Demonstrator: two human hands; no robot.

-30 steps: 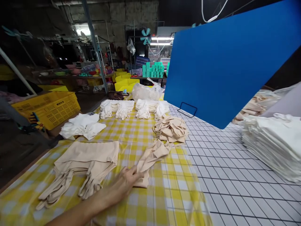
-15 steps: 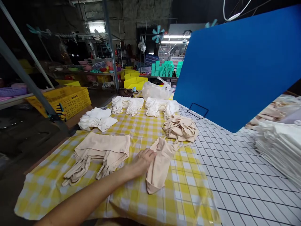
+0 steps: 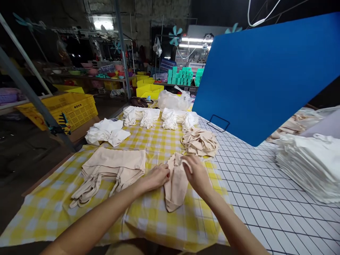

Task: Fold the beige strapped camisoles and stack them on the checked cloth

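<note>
A beige strappy garment (image 3: 175,187), like a camisole, lies bunched lengthwise on the yellow checked cloth in front of me. My left hand (image 3: 158,176) has its fingers closed on the garment's left edge. At its upper right, my right hand (image 3: 196,173) pinches a fold of the fabric between thumb and fingers. To the left is a neat stack of beige camisoles (image 3: 114,161), straps toward me. A loose heap of beige garments (image 3: 203,141) sits just beyond my right hand.
Folded white stacks (image 3: 145,114) and a clear plastic bag (image 3: 174,100) stand at the back. White garments (image 3: 107,131) lie at the left edge. A blue board (image 3: 260,78) rises at the right, near a tall white pile (image 3: 305,166). A metal post (image 3: 34,95) stands left.
My right hand has come into view and taken hold of the garment's upper right. My left hand has shifted slightly left, staying at the garment's left edge.
</note>
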